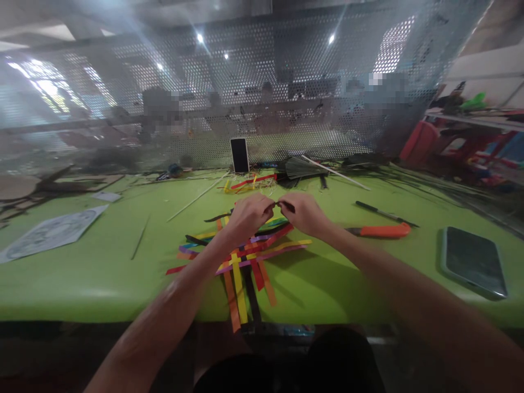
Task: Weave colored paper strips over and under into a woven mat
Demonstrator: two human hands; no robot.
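Observation:
Both hands meet above a loose weave of coloured strips [236,257] on the green table. My left hand [252,212] is closed in a pinch, its fingertips almost touching those of my right hand [302,212], which is pinched too. Whatever lies between the fingertips is too small and blurred to name. Beneath my wrists, red, yellow, orange, purple and black strips cross over and under each other. Their free ends spread to both sides and hang toward the front edge. Part of the weave is hidden by my left forearm.
To the right lie an orange-handled knife [380,231], a thin black-handled tool [385,212] and a phone [472,261]. Another phone [239,155] stands upright at the back, near strip scraps [249,183]. A printed sheet [55,232] lies left. A perforated metal screen [262,103] rises behind the table.

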